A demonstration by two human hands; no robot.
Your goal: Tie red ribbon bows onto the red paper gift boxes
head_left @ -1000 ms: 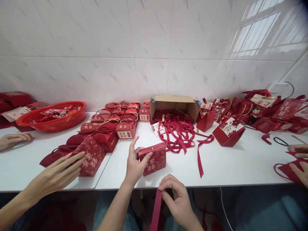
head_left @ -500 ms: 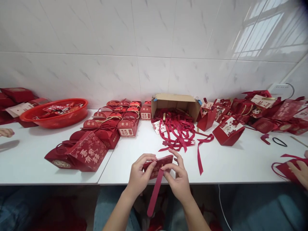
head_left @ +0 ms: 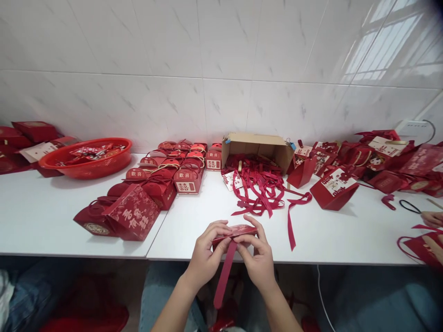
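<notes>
At the table's front edge my left hand (head_left: 207, 251) and my right hand (head_left: 256, 256) both pinch a small red patterned box (head_left: 238, 230), held tilted nearly flat. A red ribbon strip (head_left: 224, 276) hangs down from between my fingers, below the table edge. Both hands are closed, thumbs on the box's near side.
A patterned red box (head_left: 133, 216) lies left of my hands, finished red boxes (head_left: 173, 168) behind it. A red basket (head_left: 86, 157) sits far left. A cardboard box (head_left: 258, 147) spills red ribbons (head_left: 259, 189). Red bags (head_left: 334, 186) crowd the right. Another person's hand (head_left: 432, 219) shows at the right edge.
My left hand brought the box from the table to my right hand with the ribbon; both now grip it. The other person's hands on the left withdrew from view.
</notes>
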